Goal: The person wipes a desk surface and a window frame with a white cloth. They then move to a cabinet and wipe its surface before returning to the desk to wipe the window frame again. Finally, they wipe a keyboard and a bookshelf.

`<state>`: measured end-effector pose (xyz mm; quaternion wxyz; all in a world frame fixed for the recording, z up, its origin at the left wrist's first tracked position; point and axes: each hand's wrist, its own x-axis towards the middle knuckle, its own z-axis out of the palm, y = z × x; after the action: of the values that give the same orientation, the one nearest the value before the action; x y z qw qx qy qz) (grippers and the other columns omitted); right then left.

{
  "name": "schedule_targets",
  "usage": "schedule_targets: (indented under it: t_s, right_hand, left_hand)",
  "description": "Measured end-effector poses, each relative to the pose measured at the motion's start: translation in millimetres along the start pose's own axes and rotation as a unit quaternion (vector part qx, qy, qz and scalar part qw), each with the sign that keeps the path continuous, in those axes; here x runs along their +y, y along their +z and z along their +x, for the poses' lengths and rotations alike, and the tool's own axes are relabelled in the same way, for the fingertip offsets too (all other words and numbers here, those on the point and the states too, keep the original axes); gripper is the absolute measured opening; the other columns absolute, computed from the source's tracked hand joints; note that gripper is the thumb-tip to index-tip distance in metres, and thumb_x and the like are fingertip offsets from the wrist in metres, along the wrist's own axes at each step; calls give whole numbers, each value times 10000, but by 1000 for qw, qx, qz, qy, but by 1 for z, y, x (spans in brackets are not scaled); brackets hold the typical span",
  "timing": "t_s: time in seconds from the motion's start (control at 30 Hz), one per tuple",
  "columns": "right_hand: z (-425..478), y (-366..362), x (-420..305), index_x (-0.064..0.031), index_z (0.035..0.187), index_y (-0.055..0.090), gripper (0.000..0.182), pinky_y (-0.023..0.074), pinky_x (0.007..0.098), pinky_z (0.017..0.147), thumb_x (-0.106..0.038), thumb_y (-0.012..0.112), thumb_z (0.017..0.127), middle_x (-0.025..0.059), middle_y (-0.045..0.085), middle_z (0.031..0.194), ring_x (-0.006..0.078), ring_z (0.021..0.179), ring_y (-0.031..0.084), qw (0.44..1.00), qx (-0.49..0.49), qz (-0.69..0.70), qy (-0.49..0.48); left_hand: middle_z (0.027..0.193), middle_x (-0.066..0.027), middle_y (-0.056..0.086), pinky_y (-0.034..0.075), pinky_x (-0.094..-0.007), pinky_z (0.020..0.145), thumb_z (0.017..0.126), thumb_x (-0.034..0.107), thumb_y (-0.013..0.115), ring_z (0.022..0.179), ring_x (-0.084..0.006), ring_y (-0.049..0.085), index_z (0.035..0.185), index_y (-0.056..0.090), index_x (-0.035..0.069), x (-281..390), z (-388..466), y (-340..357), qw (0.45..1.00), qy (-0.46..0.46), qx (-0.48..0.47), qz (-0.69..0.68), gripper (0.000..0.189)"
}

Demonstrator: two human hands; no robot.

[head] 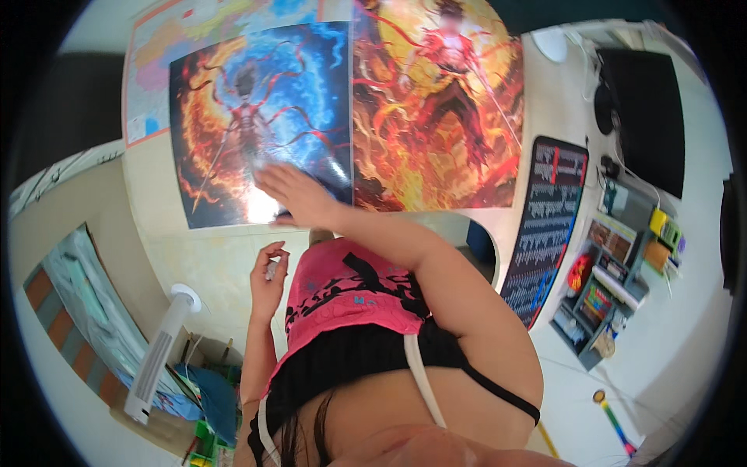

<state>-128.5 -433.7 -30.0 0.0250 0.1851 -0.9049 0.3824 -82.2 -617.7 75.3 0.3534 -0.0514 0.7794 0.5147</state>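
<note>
My right hand (pixel 296 195) is stretched out, palm down and fingers extended, over the lower edge of a glossy poster (pixel 315 140) with a blue and orange flame design. It holds nothing; whether the palm touches the sheet I cannot tell. Closer to my body, my left hand (pixel 267 286) has its fingers curled around a small pale crumpled thing (pixel 271 269), mostly hidden by the fingers. A second poster (pixel 397 175), in red and orange, lies against the first one's right side. A pastel map sheet (pixel 146 105) shows from beneath the blue poster.
To the right lie a long dark desk mat (pixel 540 222) bearing writing, a black monitor (pixel 648 117) and a grey desk organizer (pixel 583 303) with books and small items. Loose cables (pixel 633 175) run beside the monitor. A white tower fan (pixel 160 350) stands at the left.
</note>
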Motion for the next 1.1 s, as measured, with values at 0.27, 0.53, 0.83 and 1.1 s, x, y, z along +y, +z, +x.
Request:
schedule_targets:
  t_s: [0.27,0.53,0.83,1.1]
  right_hand:
    - [-251,-108,62,-2,1438,251,739,171,468,1124,-332,592,870,231,257,1476,374,1385,203,856,181,-234,425]
    - [-61,-204,294,79,1362,323,835,246,472,1089,-587,452,874,286,335,1409,411,1315,319,707,309,-380,510]
    - [167,83,0,20,1341,396,847,162,427,1143,-465,668,702,162,378,1409,327,1339,291,996,-18,-77,-52]
    - [-21,-83,27,19,1355,359,687,167,498,1124,-302,626,809,250,339,1407,413,1344,249,929,-7,-198,312]
  left_hand:
    - [913,-8,601,436,-209,709,894,68,580,813,-67,527,1126,587,42,-14,24,-2,999,10,-34,29,234]
    - [902,-4,595,429,-203,698,897,62,580,774,-57,515,1111,586,45,-46,-8,-36,998,-45,36,-5,214]
    - [898,-11,599,440,-204,618,894,64,577,684,-56,511,1122,578,32,-34,-3,-55,994,-68,76,-41,230]
    - [900,-4,600,423,-195,684,893,70,584,751,-46,502,1123,585,47,-78,-2,-65,986,-72,92,-123,231]
